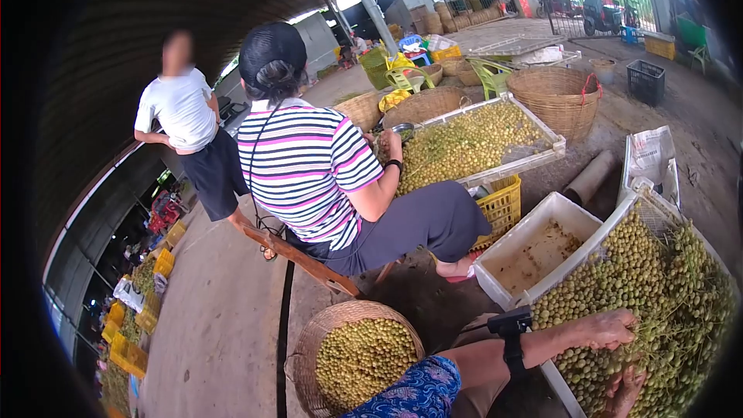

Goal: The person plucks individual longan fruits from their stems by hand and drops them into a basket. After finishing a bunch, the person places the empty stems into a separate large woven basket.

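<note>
My left hand [607, 330], its forearm wearing a black strap, is over a white-framed mesh tray [559, 387] heaped with small round yellow-brown fruits [596, 286] that look like longans. Its fingers are closed at the edge of a pile of green stems [681, 286] bearing more fruits; what they pinch is hidden. Below it, my right hand [625, 392] is low among the loose fruits, partly cut off by the dark image edge. Its visible fingers are bent but apart, with no held thing showing. A round wicker basket [302, 368] of loose fruits stands beside my blue patterned clothing.
A white bin [495, 279] with brown scraps adjoins my tray. A seated person in a striped shirt [309, 170] handles fruit at another tray [553, 147]. Another person [182, 112] stands behind. Wicker baskets [553, 93], a yellow crate [501, 209] and a white sack [650, 156] are around.
</note>
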A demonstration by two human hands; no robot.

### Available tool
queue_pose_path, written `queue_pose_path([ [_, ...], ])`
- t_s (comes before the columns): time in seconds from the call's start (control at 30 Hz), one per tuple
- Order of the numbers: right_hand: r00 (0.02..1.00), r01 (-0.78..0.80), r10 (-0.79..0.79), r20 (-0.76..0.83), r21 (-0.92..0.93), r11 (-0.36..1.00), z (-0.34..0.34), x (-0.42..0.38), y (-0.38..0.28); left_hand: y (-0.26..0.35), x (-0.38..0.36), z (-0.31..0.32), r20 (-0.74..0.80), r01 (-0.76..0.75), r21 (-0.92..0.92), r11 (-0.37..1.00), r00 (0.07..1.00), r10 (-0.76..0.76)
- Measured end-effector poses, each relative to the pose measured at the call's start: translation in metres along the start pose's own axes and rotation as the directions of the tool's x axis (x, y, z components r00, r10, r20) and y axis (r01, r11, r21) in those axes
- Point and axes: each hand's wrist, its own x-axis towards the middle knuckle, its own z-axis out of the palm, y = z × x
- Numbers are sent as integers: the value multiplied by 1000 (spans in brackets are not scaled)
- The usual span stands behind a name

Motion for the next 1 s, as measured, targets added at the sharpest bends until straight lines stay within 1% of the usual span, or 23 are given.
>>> queue_pose_path([
  [0.07, 960, -111, 73, 271, 125, 986, -27, 25, 20, 2, -3, 2, -2, -3, -36, 999, 1000, 3],
  [0.1, 960, -110, 73, 269, 125, 986, -27, 25, 20, 1, -4, 5, -51, 28, -70, 997, 998, -32],
  [0.13, 917, -130, -7, 400, 315, 940, -27, 25, 20, 1, -5, 5, -99, 56, -105, 993, 993, -67],
  [0.17, 856, -174, -112, 505, 486, 857, -27, 25, 20, 3, -4, 0, -96, 55, -105, 993, 993, -65],
  [0.2, 841, -198, -146, 521, 547, 813, -28, 27, 19, 11, -7, -9, -38, 66, -153, 986, 997, -73],
  [0.23, 887, -173, -98, 451, 521, 836, -28, 28, 20, 16, -9, -15, 20, 81, -201, 976, 997, -78],
  [0.3, 968, -124, 22, 251, 399, 909, -28, 29, 26, 15, -9, -15, 29, 94, -197, 976, 996, -90],
  [0.33, 983, -108, 48, 179, 341, 934, -28, 29, 29, 14, -9, -13, 34, 104, -189, 976, 995, -99],
  [0.4, 992, -90, 63, 110, 269, 959, -30, 30, 36, 10, -8, -10, 76, 97, -153, 983, 993, -86],
  [0.47, 994, -88, 71, 81, 227, 970, -32, 33, 41, 1, -3, -6, 27, 126, 40, 991, 991, -128],
  [0.5, 995, -88, 75, 68, 215, 973, -35, 34, 43, -23, 10, -10, -23, 2, 307, 952, 1000, 5],
  [0.53, 995, -91, 81, 56, 205, 975, -37, 35, 45, -52, 25, -14, -23, 4, 306, 952, 1000, 4],
  [0.57, 995, -93, 85, 49, 192, 977, -39, 36, 47, -78, 40, -17, -8, -352, 571, 742, 901, 434],
  [0.6, 995, -96, 90, 43, 175, 980, -39, 38, 48, -79, 41, -18, 64, -489, 670, 559, 788, 612],
  [0.63, 995, -96, 91, 34, 164, 982, -41, 39, 50, -80, 42, -19, 133, -561, 757, 336, 636, 760],
  [0.67, 995, -99, 95, 32, 145, 984, -41, 41, 51, -80, 43, -23, 112, -462, 703, 540, 822, 558],
  [0.7, 995, -101, 98, 29, 138, 985, -40, 44, 53, -73, 38, -26, 106, -386, 679, 625, 893, 436],
  [0.73, 994, -105, 101, 32, 121, 987, -40, 49, 53, -66, 32, -29, 99, -293, 660, 692, 947, 306],
  [0.8, 994, -111, 109, 29, 94, 989, -39, 56, 54, -39, 17, -21, -77, -160, 436, 886, 974, 214],
  [0.83, 993, -113, 111, 25, 78, 991, -39, 58, 55, -21, 8, -15, -179, -100, 286, 953, 972, 156],
  [0.87, 993, -116, 115, 23, 63, 991, -39, 60, 55, -26, 13, -19, -174, -101, 298, 949, 972, 158],
  [0.9, 993, -118, 117, 17, 46, 992, -38, 62, 56, -28, 15, -22, -123, -135, 511, 849, 966, 228],
  [1.0, 992, -124, 124, -6, -14, 992, -41, 70, 60, -37, 19, -26, -71, -140, 653, 744, 967, 245],
])
